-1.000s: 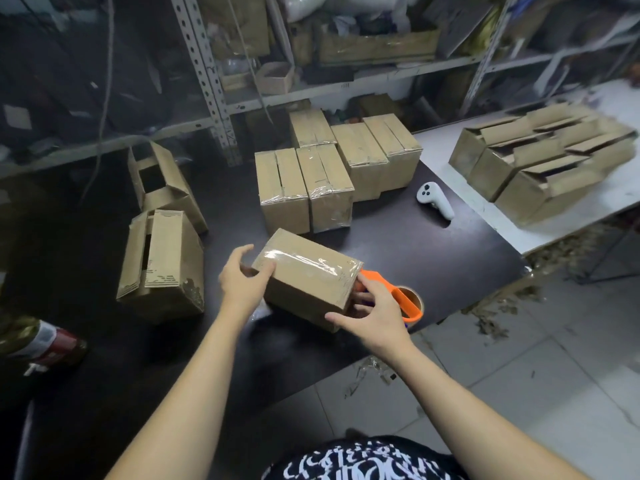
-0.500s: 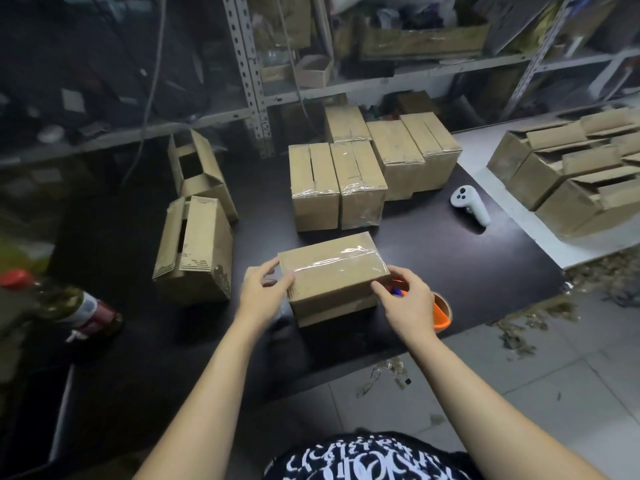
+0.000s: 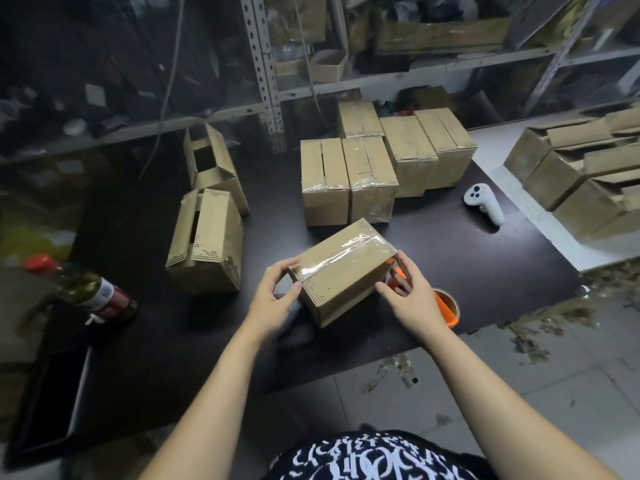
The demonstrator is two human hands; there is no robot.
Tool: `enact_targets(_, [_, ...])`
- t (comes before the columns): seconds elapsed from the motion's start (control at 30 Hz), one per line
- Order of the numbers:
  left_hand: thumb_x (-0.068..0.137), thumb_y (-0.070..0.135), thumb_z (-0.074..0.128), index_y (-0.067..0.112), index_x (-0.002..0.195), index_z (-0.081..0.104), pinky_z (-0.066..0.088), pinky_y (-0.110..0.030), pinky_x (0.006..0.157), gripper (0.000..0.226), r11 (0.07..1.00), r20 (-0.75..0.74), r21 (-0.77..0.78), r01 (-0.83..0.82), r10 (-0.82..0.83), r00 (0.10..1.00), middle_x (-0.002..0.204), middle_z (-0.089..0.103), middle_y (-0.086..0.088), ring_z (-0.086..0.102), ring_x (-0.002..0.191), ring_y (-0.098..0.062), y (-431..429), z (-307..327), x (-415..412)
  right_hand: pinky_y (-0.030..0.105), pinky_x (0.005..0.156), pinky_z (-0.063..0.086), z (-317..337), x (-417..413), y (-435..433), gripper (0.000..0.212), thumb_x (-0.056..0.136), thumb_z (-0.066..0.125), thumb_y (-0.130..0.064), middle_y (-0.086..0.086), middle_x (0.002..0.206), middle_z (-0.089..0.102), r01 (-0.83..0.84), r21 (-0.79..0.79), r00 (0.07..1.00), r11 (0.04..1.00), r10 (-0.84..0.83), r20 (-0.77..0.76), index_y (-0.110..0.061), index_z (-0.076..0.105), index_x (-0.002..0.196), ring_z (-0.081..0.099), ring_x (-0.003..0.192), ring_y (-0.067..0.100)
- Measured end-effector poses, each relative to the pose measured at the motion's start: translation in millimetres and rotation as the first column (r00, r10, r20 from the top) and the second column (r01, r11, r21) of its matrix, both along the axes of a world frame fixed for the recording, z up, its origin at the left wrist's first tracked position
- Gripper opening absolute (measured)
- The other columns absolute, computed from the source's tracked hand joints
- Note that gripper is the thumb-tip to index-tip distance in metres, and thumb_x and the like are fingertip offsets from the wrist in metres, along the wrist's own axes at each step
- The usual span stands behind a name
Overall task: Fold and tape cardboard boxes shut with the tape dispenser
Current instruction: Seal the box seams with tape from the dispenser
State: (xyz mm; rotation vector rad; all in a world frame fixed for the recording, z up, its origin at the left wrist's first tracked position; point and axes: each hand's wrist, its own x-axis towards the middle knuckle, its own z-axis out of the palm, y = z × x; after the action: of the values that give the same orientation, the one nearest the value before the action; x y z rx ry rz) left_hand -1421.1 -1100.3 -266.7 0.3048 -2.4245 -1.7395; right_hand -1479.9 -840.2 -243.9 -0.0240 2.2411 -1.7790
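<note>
A small cardboard box (image 3: 346, 271) with clear tape along its top seam sits tilted on the black table (image 3: 450, 265). My left hand (image 3: 277, 299) grips its near left corner, thumb and fingers curled round the end. My right hand (image 3: 412, 299) holds the right end with fingers bent against it. The orange tape dispenser (image 3: 446, 304) lies on the table just behind my right hand, partly hidden by it.
Several taped boxes (image 3: 349, 181) stand in a cluster behind. Two untaped boxes (image 3: 207, 237) lie at the left. A white controller (image 3: 485, 204) lies to the right, a bottle (image 3: 86, 289) at far left. More open boxes (image 3: 581, 174) crowd a white table. Shelving rises behind.
The box has been turned in my hands, so its long axis now runs from near left to far right. Both hands stayed on its ends; the view shifted left.
</note>
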Motion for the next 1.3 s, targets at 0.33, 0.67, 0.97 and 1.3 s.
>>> enact_targets(0.33, [0.078, 0.011, 0.086, 0.034, 0.11, 0.076, 0.044, -0.013, 0.09, 0.04, 0.977, -0.046, -0.207, 0.05, -0.061, 0.997, 0.109, 0.052, 0.006, 0.056, 0.104, -0.005, 24, -5, 15, 0.03, 0.104, 0.05, -13, 6, 5, 0.057, 0.094, 0.074, -0.017, -0.011, 0.136, 0.06, -0.021, 0.078, 1.0, 0.997, 0.021, 0.0, -0.024, 0.052, 0.147, 0.058, 0.126, 0.01])
enact_targets(0.67, [0.076, 0.025, 0.089, 0.024, 0.11, 0.076, 0.054, -0.031, 0.068, 0.036, 0.895, -0.182, -0.441, -0.062, -0.022, 0.983, 0.098, 0.049, 0.006, 0.056, 0.084, -0.012, 61, -9, 17, 0.033, 0.08, 0.041, -44, 3, 44, 0.034, 0.089, 0.073, -0.031, 0.009, 0.115, 0.055, 0.26, 0.671, 0.966, 0.694, -0.19, -0.177, -0.007, 0.063, 0.111, 0.052, 0.111, 0.027])
enact_targets(0.97, [0.076, 0.026, 0.088, 0.024, 0.112, 0.073, 0.057, -0.037, 0.069, 0.04, 0.89, -0.151, -0.443, -0.11, 0.048, 0.987, 0.097, 0.054, 0.003, 0.059, 0.082, -0.016, 89, -8, 19, 0.04, 0.076, 0.057, -50, 0, 45, 0.027, 0.095, 0.068, -0.036, 0.006, 0.1, 0.064, -0.009, 0.872, 0.999, 0.49, 0.042, -0.013, -0.013, 0.057, 0.103, 0.064, 0.092, 0.028])
enact_targets(1.3, [0.072, 0.035, 0.091, 0.021, 0.108, 0.075, 0.049, -0.021, 0.081, 0.041, 0.905, -0.12, -0.425, -0.035, -0.017, 0.993, 0.109, 0.051, 0.004, 0.055, 0.099, -0.01, 80, 28, 10, 0.032, 0.06, 0.037, -6, 2, 55, 0.028, 0.098, 0.061, -0.035, 0.007, 0.101, 0.066, 0.211, 0.462, 0.977, 0.861, -0.172, -0.127, -0.01, 0.052, 0.105, 0.057, 0.088, 0.03])
